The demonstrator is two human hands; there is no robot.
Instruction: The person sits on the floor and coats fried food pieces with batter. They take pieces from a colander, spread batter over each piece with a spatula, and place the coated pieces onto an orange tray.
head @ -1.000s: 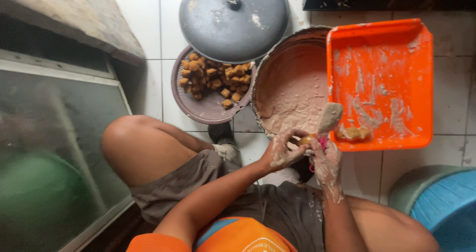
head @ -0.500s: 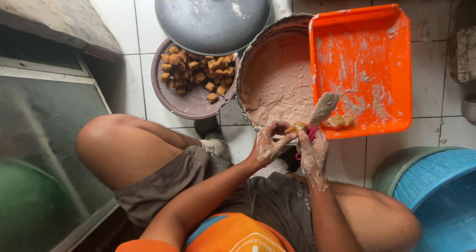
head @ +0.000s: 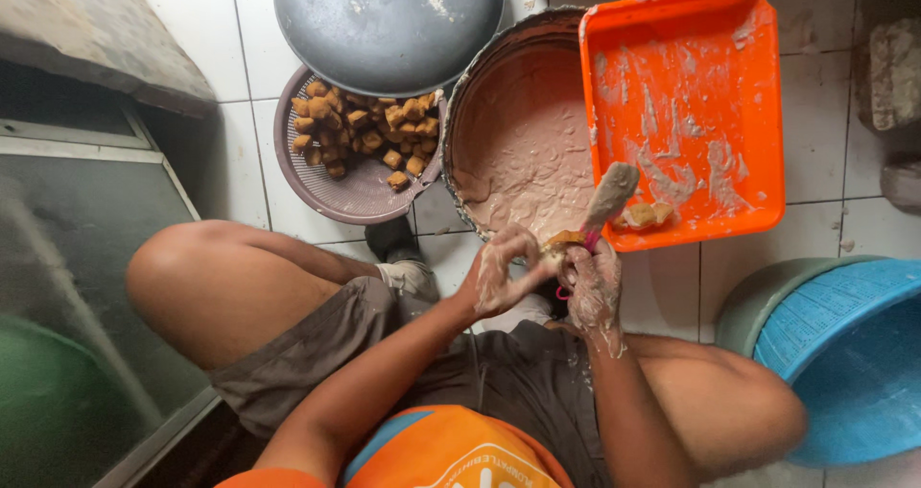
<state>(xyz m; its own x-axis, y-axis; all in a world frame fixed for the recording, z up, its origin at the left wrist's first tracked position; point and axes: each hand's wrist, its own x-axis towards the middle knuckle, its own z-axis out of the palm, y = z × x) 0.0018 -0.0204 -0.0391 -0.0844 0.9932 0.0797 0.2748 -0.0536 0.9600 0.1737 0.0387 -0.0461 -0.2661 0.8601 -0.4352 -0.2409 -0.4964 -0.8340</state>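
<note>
My left hand [head: 501, 275], smeared with pale batter, cups a small brown fried piece [head: 559, 245] just in front of my lap. My right hand [head: 591, 282], also coated, grips a pink-handled spoon [head: 606, 200] whose batter-covered bowl points up over the near edge of an orange tray [head: 693, 37]. One filled piece [head: 645, 215] lies on the tray's near edge. A large round basin of pinkish-grey batter [head: 523, 138] sits just beyond my hands, partly under the tray.
A purple round basket of brown fried cubes [head: 360, 138] stands left of the basin, half covered by a grey metal lid [head: 389, 23]. A blue basket inside a green tub [head: 844, 354] is at the right. A dark sill runs along the left.
The view has shifted, so everything sits lower and to the left. Both hands stay together at the basin's near rim, with the spoon still raised.
</note>
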